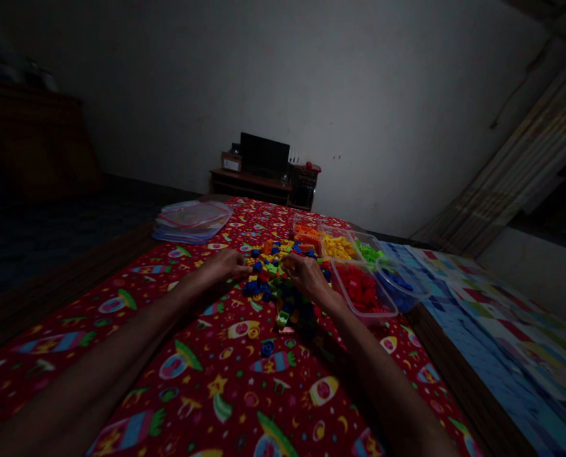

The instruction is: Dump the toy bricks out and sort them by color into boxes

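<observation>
A mixed pile of colourful toy building blocks point(268, 285) lies on a red patterned cloth point(192, 374). At the pile's left edge is my left hand point(226, 263), its fingers bent together. Whatever they may hold is too small and dark to name. My right hand point(308, 274) reaches over the pile's right side with fingers curled down and pinched. Its fingertips are against the blocks, and I cannot make out a piece in them. A loose blue block point(267, 348) lies nearer to me.
Right of the pile stand clear tubs of sorted blocks: red point(392, 308), orange point(306, 236), yellow point(337, 247), green point(369, 254) and blue point(419, 293). Stacked clear lids point(192, 222) lie at the left. Behind are a low cabinet and a dark screen point(264, 154).
</observation>
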### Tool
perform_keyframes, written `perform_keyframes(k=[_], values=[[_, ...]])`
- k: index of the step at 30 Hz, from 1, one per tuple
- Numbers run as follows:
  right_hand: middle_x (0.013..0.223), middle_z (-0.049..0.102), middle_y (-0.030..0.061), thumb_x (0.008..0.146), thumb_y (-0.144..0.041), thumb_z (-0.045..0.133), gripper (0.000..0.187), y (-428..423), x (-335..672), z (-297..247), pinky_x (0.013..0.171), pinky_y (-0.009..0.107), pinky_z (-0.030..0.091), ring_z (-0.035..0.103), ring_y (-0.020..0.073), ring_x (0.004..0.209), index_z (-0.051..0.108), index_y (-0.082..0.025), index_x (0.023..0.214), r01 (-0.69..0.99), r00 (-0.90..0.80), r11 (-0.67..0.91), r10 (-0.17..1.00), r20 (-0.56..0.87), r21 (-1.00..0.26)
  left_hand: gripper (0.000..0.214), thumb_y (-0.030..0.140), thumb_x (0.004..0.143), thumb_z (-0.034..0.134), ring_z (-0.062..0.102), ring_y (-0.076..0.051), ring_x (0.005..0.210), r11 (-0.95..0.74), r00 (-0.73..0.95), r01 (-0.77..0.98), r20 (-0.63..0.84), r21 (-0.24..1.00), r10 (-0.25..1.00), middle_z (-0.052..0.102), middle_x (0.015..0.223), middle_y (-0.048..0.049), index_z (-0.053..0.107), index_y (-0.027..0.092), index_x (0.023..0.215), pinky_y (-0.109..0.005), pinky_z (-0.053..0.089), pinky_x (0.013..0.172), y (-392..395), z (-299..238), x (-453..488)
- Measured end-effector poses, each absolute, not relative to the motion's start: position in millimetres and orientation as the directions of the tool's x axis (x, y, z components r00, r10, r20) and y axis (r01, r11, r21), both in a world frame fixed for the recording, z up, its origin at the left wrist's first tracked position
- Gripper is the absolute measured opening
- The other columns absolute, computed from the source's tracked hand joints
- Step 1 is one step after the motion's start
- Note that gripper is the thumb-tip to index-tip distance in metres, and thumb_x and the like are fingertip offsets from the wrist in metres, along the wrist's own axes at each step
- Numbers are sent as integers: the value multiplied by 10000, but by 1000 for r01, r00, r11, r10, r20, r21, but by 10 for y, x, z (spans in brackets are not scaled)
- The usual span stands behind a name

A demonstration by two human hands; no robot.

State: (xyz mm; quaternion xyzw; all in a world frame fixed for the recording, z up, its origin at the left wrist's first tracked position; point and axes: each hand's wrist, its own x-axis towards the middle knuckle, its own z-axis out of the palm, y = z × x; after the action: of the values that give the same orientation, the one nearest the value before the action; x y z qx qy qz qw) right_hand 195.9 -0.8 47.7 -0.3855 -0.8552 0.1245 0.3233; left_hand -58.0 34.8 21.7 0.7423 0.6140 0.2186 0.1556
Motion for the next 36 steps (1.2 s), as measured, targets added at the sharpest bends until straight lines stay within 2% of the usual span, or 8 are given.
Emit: perform_keyframes(k=[3, 6, 11, 16, 19, 22, 27, 36], values=[[718, 630, 24, 800, -117, 507, 213, 1, 1965, 460, 593, 210, 326, 495, 117, 600, 676, -143, 927, 592, -506, 675, 737, 449, -440, 298, 420, 701, 583, 545, -170, 517, -193, 189, 909, 46, 370, 981, 623, 526, -39, 664, 189, 532, -262, 268, 485, 346, 190, -524], [722, 631, 28, 807, -123, 515, 207, -3, 1974, 456, 591, 211, 314, 503, 118, 611, 676, -135, 936, 606, -514, 678, 733, 446, -417, 162, 325, 682, 611, 586, -188, 621, -187, 171, 937, 80, 294, 982, 671, 669, -43, 691, 184, 681, -251, 320, 511, 343, 178, -500], [745, 651, 44, 819, -121, 530, 209, -5, 1981, 461, 591, 218, 320, 534, 127, 628, 683, -119, 962, 602, -518, 679, 733, 441, -420, 382, 265, 685, 640, 613, -221, 888, -279, 246, 945, 193, 171, 950, 670, 1015, -72, 687, 219, 1061, -247, 438, 702, 308, 189, -459], [761, 677, 39, 826, -155, 566, 199, 18, 1966, 454, 614, 218, 370, 582, 137, 663, 703, -145, 971, 586, -484, 649, 761, 432, -485, 211, 245, 667, 642, 606, -230, 836, -330, 320, 940, 106, 91, 941, 676, 886, -69, 750, 218, 847, -255, 416, 654, 265, 261, -438], [761, 689, 27, 826, -169, 574, 214, 36, 1958, 449, 618, 220, 397, 609, 141, 681, 715, -170, 987, 571, -455, 618, 786, 417, -541, 150, 321, 656, 661, 590, -214, 748, -338, 305, 918, 177, 205, 936, 664, 783, -65, 740, 200, 692, -248, 373, 571, 284, 306, -482], [790, 703, 32, 812, -157, 587, 227, 51, 1948, 444, 630, 228, 420, 628, 147, 699, 721, -177, 994, 552, -446, 601, 799, 404, -579, 343, 504, 687, 631, 548, -183, 596, -324, 267, 850, 191, 415, 945, 615, 601, -45, 716, 185, 593, -247, 322, 501, 308, 358, -476], [788, 705, 40, 803, -162, 609, 270, 49, 1931, 438, 634, 235, 442, 626, 150, 687, 702, -163, 1056, 529, -441, 585, 809, 389, -615, 537, 672, 689, 545, 450, -133, 497, -316, 272, 602, 183, 733, 945, 527, 516, 7, 699, 160, 645, -230, 287, 461, 239, 388, -182], [800, 704, 43, 876, -165, 543, 215, 3, 1981, 462, 635, 204, 400, 607, 132, 693, 718, -153, 1000, 461, -589, 744, 664, 460, -483, 585, 726, 654, 555, 417, -121, 474, -232, 256, 502, 113, 833, 960, 431, 468, 32, 640, 151, 595, -233, 300, 460, 86, 315, 162]])
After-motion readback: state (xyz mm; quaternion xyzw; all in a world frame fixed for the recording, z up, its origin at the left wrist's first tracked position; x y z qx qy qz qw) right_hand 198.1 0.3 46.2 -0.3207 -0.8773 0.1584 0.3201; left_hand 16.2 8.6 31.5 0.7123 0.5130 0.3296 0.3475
